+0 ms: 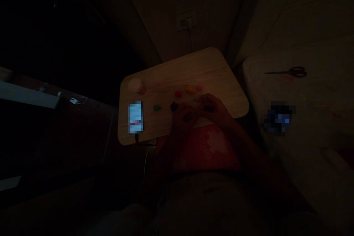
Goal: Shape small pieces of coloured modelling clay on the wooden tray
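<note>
In the dim light my left hand [184, 116] and my right hand [212, 107] meet over the front edge of a small wooden table [163, 73]. The fingers of both are curled inward, closed around something small that I cannot make out. Around them lie small coloured lumps: a dark one [174, 106] close by my left fingers, a green one [157, 107] further left, a red one [178, 94], an orange one [190, 89] and a pink one [200, 87] beyond the hands. A bluish-green bit [195, 100] shows by my right fingertips.
A lit phone [135, 117], its screen blurred, lies at the table's left. Behind it stands a tub with a pale lid [135, 85]. On the light surface to the right are scissors [297, 72] and a pixelated object [278, 118]. A wall socket [186, 20] has a cord.
</note>
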A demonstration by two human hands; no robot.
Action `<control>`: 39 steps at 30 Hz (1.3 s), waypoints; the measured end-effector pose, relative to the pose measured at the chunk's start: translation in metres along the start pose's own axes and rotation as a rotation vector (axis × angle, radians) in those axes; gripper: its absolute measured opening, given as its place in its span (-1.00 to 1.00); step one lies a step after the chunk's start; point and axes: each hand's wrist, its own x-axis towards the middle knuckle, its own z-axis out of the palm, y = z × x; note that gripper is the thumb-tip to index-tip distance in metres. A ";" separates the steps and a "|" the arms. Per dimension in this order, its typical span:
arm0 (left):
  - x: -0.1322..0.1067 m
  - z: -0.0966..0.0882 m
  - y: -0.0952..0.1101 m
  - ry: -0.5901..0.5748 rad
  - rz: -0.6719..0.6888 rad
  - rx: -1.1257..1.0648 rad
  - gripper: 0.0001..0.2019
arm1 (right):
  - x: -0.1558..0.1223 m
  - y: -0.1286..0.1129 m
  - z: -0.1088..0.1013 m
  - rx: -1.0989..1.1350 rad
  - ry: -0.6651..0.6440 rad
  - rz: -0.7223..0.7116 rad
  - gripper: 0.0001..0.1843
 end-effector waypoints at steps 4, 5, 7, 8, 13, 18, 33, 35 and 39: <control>0.000 0.000 0.000 0.003 0.022 -0.027 -0.84 | 0.000 0.001 -0.001 -0.021 -0.001 -0.005 -0.47; 0.001 0.000 0.000 0.004 0.022 -0.024 -0.84 | 0.000 0.002 -0.001 -0.020 -0.003 -0.007 -0.47; 0.001 0.000 0.000 0.003 0.018 -0.005 -0.82 | 0.001 0.002 -0.001 -0.015 -0.008 -0.011 -0.47; 0.001 0.000 0.000 0.002 0.014 0.003 -0.81 | 0.001 0.002 -0.001 -0.014 -0.008 -0.011 -0.47; 0.001 0.000 -0.001 0.009 0.045 -0.017 -0.82 | 0.001 0.002 0.000 -0.004 0.010 -0.010 -0.48; 0.000 0.002 -0.002 0.028 0.038 -0.034 -0.84 | 0.001 0.002 0.000 -0.012 0.011 -0.013 -0.48; 0.001 0.001 -0.001 -0.062 0.086 0.030 -0.73 | 0.001 0.002 0.001 0.050 0.006 -0.001 -0.40; 0.000 0.000 -0.003 -0.049 0.076 0.056 -0.75 | 0.000 0.002 0.001 0.050 -0.003 0.010 -0.38; -0.002 -0.002 -0.005 0.012 0.041 0.073 -0.79 | 0.000 0.001 0.001 0.060 -0.004 0.007 -0.39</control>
